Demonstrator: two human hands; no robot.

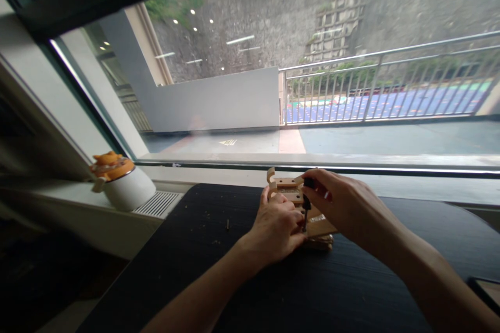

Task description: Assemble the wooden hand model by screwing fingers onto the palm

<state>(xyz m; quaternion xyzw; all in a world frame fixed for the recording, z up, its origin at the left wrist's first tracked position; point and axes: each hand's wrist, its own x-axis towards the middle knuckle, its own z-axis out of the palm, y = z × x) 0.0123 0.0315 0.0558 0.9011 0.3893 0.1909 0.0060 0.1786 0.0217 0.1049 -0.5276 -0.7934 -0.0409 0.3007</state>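
Observation:
On the dark table stands a small light-wood assembly (287, 182) with curved end pieces and several dark holes or screw heads. My left hand (275, 223) is closed around its near left side and steadies it. In my right hand (326, 192), the fingers pinch the black handle of a screwdriver (307, 203), held upright. The screwdriver's shaft points down at the wood close to my left fingertips; the tip's exact contact is hard to see. A flat wooden piece (322, 227) juts out to the right under my right hand. My hands hide part of the assembly.
A small screw (227, 225) lies on the black table (187, 270), left of my hands, among light crumbs. A white jar with an orange animal-shaped lid (130, 187) stands on the sill by a vent grille (158, 204). A dark-edged object (486, 291) is at the right edge.

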